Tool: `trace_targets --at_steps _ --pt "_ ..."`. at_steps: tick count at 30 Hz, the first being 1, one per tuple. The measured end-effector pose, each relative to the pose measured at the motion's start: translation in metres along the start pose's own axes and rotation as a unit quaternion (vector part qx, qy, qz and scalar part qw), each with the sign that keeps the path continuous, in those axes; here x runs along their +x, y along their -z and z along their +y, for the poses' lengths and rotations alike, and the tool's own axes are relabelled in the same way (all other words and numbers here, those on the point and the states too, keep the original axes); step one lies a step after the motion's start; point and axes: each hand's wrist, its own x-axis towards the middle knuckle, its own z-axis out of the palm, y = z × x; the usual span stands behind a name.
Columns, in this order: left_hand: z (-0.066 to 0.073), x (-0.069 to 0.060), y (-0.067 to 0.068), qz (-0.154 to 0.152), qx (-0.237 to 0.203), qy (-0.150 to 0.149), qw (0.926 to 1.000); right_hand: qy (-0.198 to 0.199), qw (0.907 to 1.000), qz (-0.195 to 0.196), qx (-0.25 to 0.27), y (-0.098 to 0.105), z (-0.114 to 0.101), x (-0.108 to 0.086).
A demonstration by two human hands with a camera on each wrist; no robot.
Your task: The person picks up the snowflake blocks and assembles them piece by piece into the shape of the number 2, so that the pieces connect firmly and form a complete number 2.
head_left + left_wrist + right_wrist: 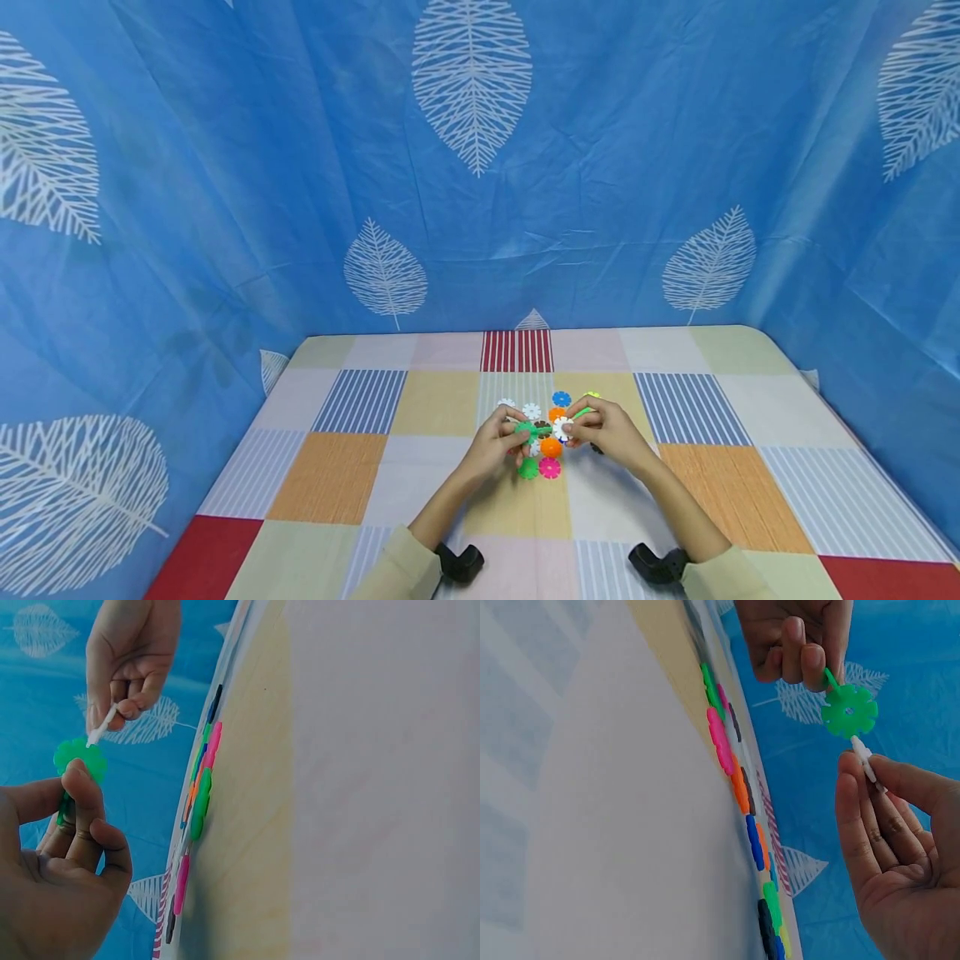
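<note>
Above the table, the left hand [495,446] [71,862] pinches joined green notched discs [527,431] [81,759] [849,711] between thumb and fingers. A white notched disc [562,429] [103,726] [867,762] is pinched by the right hand [611,433] [907,847] between thumb and index finger. In both wrist views the white disc stands edge-on against the rim of a green disc; whether it is slotted in, I cannot tell.
Loose discs lie below and around the hands: a pink one [550,467], a green one [528,468], an orange one [551,447], a blue one [561,399] and several others. A patchwork cloth [322,475] covers the table; a blue leaf-patterned curtain [600,167] hangs behind.
</note>
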Motion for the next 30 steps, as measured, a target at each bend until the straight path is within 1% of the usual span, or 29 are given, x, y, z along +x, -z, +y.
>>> trace_targets --at_steps 4,7,11,14,17,20,24,30 --pt "-0.011 0.005 0.002 0.001 0.006 0.003 1.0000 0.000 0.9995 0.007 0.030 -0.004 0.002 0.000" --pt "-0.012 0.006 0.002 -0.002 0.011 -0.002 0.9999 0.009 0.9977 0.007 0.066 -0.007 0.002 -0.001" --pt "-0.001 0.001 -0.001 -0.002 0.016 -0.016 0.9997 0.020 0.9946 0.004 0.102 -0.011 0.001 -0.001" --pt "0.009 -0.003 -0.004 0.000 0.023 -0.019 0.9996 0.022 0.9943 -0.002 0.105 -0.012 -0.001 -0.001" --pt "0.013 -0.005 -0.005 0.000 0.033 -0.020 0.9993 0.023 0.9941 -0.010 0.106 -0.012 -0.002 -0.001" --pt "0.014 -0.006 -0.005 -0.002 0.040 -0.023 0.9989 0.024 0.9938 -0.009 0.108 -0.013 -0.001 -0.001" --pt "0.014 -0.007 -0.005 0.010 0.053 -0.027 0.9982 0.026 0.9930 -0.001 0.115 -0.017 0.001 -0.001" --pt "0.015 -0.008 -0.004 0.026 0.076 -0.033 0.9962 0.007 0.9909 0.023 0.132 -0.024 0.005 -0.001"
